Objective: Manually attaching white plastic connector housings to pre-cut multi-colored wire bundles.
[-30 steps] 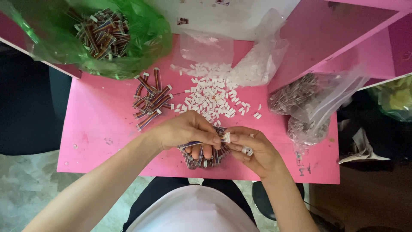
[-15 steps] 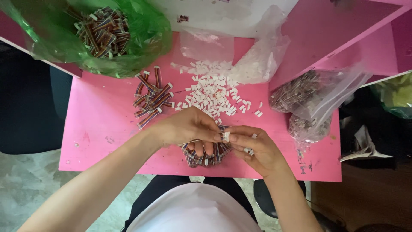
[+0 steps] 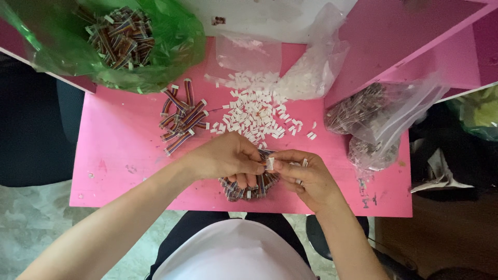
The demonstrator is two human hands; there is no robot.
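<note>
My left hand (image 3: 228,155) and my right hand (image 3: 303,176) meet over the near edge of the pink table (image 3: 119,155). Between their fingertips sits a small white plastic connector (image 3: 269,163) on a short multicoloured ribbon cable; both hands pinch it. Under the hands lies a heap of the same cables (image 3: 249,186), partly hidden. My right hand also keeps a small white piece (image 3: 304,163) tucked in its fingers.
Loose white connectors (image 3: 254,116) are scattered mid-table beside a clear bag of them (image 3: 311,72). A small pile of ribbon cables (image 3: 181,116) lies left. A green bag of cables (image 3: 122,39) sits far left; clear bags of dark parts (image 3: 363,114) lie right.
The hands have stayed in the same spot; the fingers shifted slightly around the white connector. The piles have not moved.
</note>
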